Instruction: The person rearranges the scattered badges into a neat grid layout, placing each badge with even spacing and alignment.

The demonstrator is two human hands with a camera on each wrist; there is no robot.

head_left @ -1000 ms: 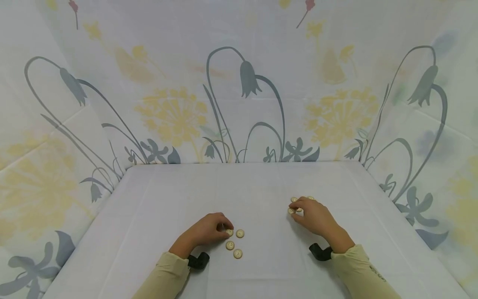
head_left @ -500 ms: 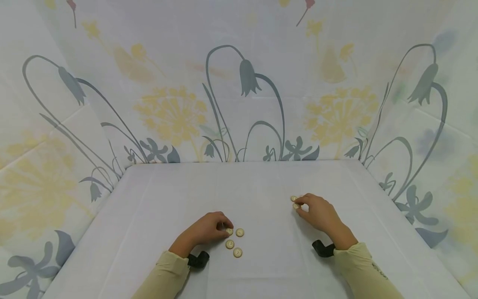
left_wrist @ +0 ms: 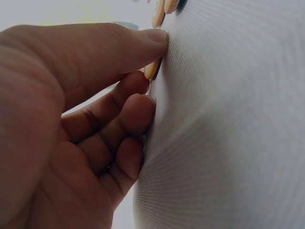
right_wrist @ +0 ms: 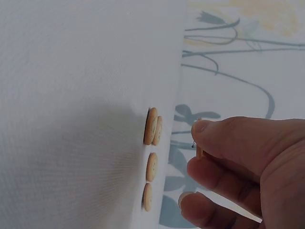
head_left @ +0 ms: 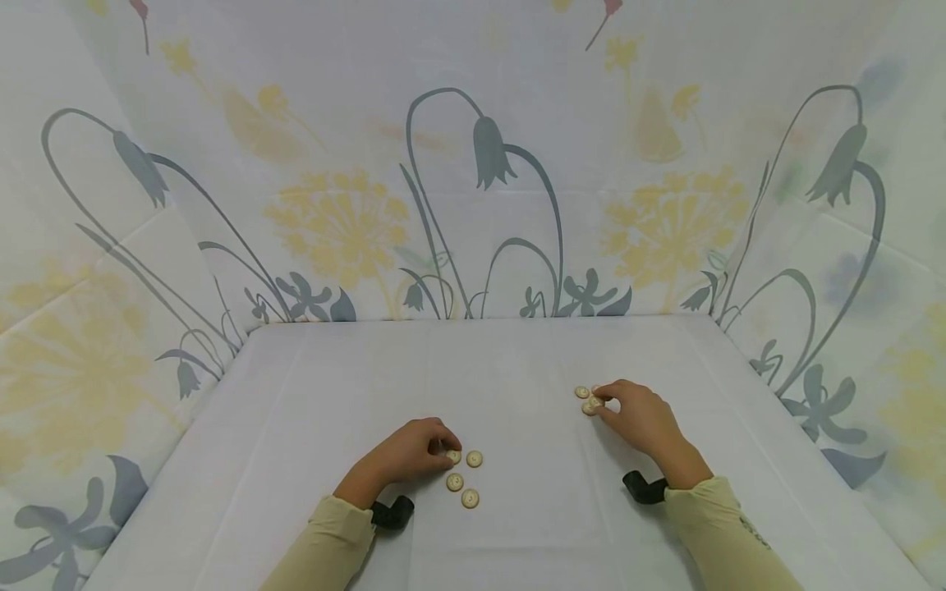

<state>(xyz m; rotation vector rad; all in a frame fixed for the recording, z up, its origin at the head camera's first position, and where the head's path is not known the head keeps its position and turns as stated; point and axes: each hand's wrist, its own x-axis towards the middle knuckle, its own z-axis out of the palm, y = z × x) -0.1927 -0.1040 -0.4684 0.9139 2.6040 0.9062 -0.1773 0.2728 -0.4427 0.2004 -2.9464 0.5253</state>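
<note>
Buttons (head_left: pixel 470 498) lie in two groups on the white table (head_left: pixel 510 369) in the head view, one near and left, the other far and right. The left hand (head_left: pixel 415 450) pinches the pale button (head_left: pixel 454 456) at the far left of its group; three more lie just beside it. The right hand (head_left: pixel 641 420) grips the raised button (head_left: pixel 595 401) between thumb and finger, partly hiding the right group. Moving buttons singly seems the step in hand; whether this one is being lifted or laid I cannot tell. Black mounts (head_left: pixel 394 514) jut from both wrists, and flowered cloth (head_left: pixel 510 49) rises at the far edge.

In the left wrist view, thumb and fingertip hold the pale button close to the tabletop, with the edges of two others beyond the thumb.

In the right wrist view, the raised button shows edge-on, apart from four others on the table, two overlapping from this angle. The next move probably calls for a steady pinch and a path clear of those neighbours, the likeliest obstacles.
</note>
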